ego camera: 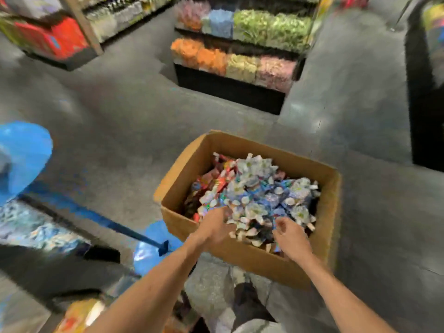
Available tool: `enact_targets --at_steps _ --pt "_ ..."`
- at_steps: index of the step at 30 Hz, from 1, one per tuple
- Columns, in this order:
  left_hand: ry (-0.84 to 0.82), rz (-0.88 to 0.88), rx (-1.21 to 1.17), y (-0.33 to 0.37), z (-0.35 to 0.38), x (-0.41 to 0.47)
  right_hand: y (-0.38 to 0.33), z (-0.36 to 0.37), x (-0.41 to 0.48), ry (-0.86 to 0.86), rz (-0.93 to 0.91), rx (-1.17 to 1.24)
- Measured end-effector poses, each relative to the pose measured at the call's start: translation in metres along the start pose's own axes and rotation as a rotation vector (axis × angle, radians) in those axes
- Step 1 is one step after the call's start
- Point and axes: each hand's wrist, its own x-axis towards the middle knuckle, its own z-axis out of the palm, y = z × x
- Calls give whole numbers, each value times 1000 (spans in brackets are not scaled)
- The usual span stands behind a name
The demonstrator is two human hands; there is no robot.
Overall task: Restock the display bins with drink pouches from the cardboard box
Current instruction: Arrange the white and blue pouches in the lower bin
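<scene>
Over the cardboard box's near wall, the left hand buries its fingers in the drink pouches heaped just ahead, grip impossible to tell; the right hand hovers near-right, loosely curled, apparently empty; the left is nearer

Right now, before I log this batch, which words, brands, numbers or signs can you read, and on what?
No text in this view is legible.
Print on the drink pouches in the cardboard box: too blurred to read.
Print on the red packages, far-left shelf: too blurred to read.
The display bins at the back: no readable label.
</scene>
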Motion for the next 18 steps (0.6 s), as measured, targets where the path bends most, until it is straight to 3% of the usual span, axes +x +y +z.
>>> enact_targets --at_steps 7,12,18 --pt "-24 -343 -293 10 16 81 -17 10 84 -263 116 108" --pt "-102 -543 -457 16 32 104 -17 21 113 -303 161 102" --pt "-111 -735 -590 15 40 110 -13 25 122 -400 151 -98"
